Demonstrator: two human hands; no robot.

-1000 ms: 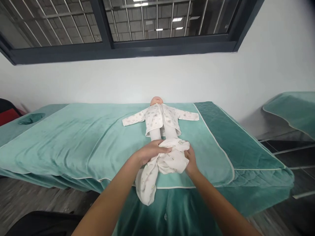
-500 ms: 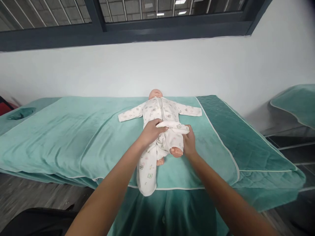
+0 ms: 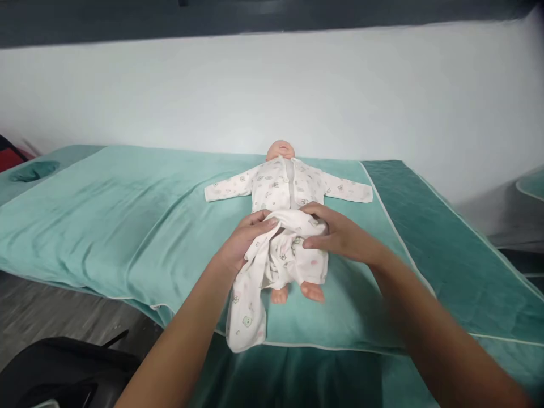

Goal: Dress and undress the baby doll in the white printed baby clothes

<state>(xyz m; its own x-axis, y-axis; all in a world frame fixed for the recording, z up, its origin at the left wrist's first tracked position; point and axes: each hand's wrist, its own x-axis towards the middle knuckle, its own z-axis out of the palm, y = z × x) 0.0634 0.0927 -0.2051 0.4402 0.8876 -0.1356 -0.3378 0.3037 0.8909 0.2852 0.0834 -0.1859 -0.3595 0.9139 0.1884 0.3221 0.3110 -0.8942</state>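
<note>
– Where's the left hand (image 3: 240, 243)?
– On the white patterned trousers (image 3: 291, 258), gripping one side of the waist; the right hand (image 3: 335, 233) grips the other.
– And the doll (image 3: 280, 149)?
– On its back on the green bed (image 3: 127, 209), jacket sleeves (image 3: 349, 190) spread wide. Its feet (image 3: 312, 291) show below the trousers, beside one loose trouser leg (image 3: 247, 317).

The clothed doll (image 3: 274, 184) lies face-up. White printed trousers (image 3: 293, 258) bunch above its bare feet (image 3: 312, 291), one trouser leg (image 3: 246, 320) flat alongside.
</note>
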